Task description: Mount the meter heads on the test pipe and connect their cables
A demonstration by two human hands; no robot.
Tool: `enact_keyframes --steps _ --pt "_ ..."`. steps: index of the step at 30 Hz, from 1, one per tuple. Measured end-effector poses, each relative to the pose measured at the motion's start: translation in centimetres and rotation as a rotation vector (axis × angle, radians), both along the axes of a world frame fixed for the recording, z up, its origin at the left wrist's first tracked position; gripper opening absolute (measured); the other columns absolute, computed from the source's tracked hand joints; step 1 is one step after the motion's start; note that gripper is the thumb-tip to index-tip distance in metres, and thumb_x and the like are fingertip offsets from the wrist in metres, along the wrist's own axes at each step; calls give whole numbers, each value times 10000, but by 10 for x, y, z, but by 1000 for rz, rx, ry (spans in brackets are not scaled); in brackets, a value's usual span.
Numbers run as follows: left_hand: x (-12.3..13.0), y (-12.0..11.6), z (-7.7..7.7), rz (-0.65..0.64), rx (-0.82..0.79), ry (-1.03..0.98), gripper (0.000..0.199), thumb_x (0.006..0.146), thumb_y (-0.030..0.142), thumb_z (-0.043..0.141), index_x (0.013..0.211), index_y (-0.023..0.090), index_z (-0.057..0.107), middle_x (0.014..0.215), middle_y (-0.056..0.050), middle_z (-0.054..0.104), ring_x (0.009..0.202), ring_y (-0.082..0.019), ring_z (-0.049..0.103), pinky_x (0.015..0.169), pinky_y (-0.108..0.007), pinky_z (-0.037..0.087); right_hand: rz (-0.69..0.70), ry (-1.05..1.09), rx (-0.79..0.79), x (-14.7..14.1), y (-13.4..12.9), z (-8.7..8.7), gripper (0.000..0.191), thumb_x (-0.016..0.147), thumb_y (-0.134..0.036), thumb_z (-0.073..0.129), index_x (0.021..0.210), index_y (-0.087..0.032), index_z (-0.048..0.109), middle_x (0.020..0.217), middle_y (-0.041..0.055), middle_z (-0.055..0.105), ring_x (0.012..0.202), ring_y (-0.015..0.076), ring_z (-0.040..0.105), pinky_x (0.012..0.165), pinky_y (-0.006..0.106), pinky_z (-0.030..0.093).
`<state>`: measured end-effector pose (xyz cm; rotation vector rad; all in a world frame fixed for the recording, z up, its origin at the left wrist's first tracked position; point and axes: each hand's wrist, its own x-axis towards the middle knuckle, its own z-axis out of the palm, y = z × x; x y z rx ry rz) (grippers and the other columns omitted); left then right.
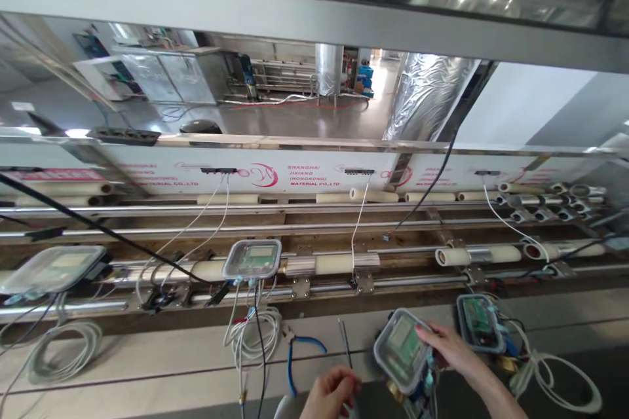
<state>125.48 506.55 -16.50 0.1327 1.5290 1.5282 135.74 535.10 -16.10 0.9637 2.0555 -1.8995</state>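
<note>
My right hand grips the right edge of a clear-lidded electronics box, its thumb on the lid. The box is tilted, with a green circuit board inside and brass fittings and cables at its lower end. To the left, my left hand is closed with curled fingers at the bottom edge. What it holds, if anything, is hidden. Just above its fingertips is a thin dark metal tool; I cannot tell if they touch. Blue-handled pliers lie left of that hand. A second electronics box rests right of my right hand.
Behind the ledge run metal rails with cream rollers. Another clear-lidded box sits on them, with a coiled cable below. A black cable crosses at left. A metal beam spans overhead.
</note>
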Motion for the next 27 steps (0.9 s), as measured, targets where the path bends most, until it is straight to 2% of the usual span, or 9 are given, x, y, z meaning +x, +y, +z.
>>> enact_keyframes --steps 2,5,7,10,13,15,20,23,27 --pt "7 13 3 -125 9 3 300 664 436 579 734 148 623 737 -51 607 558 -121 502 488 -207 348 -192 23 -57 8 10 9 429 693 -559 615 920 -197 657 649 -9 627 551 132 554 472 214 388" --pt "12 34 4 -233 64 15 318 642 413 532 776 136 614 738 -49 610 559 -125 506 492 -213 353 -504 66 -92 9 23 22 439 642 -537 685 913 -195 641 660 -21 634 546 112 557 492 205 424" --pt "13 49 5 -241 104 32 335 634 401 512 801 125 605 739 -52 614 560 -130 514 490 -215 359 -656 128 -88 0 32 30 453 591 -508 733 890 -182 635 648 -24 636 511 104 548 469 204 427" --pt "11 71 9 -214 137 85 320 646 360 495 819 116 608 740 -53 617 568 -130 518 492 -215 363 -759 261 -78 -22 43 38 459 550 -495 757 847 -170 627 604 -30 625 486 112 548 443 210 435" --pt "8 96 16 -143 139 123 292 651 322 476 811 117 610 729 -49 617 561 -127 511 484 -211 359 -783 351 -87 -49 54 38 469 543 -507 754 840 -172 612 616 -32 633 498 113 556 456 213 459" --pt "6 117 20 -44 129 145 273 657 293 467 813 117 607 733 -48 616 565 -127 514 489 -212 369 -776 365 -96 -66 63 31 489 536 -523 750 849 -176 604 613 -41 628 489 107 549 453 213 461" --pt "-4 179 24 328 94 157 233 682 242 525 853 96 588 685 -40 576 580 -147 535 487 -217 397 -683 387 -157 -97 80 1 524 539 -579 721 849 -181 580 625 -45 615 511 110 554 481 225 474" --pt "-9 212 22 489 63 136 257 713 232 534 930 94 545 790 -67 592 578 -151 556 476 -223 412 -632 400 -190 -106 85 -12 536 570 -614 682 860 -176 577 636 -35 613 521 113 551 480 221 463" --pt "-14 233 18 660 -4 150 349 726 242 593 1038 111 509 999 -111 584 630 -151 577 478 -214 414 -572 424 -205 -112 89 -10 557 615 -626 646 939 -176 589 698 -14 639 548 126 562 476 220 450"
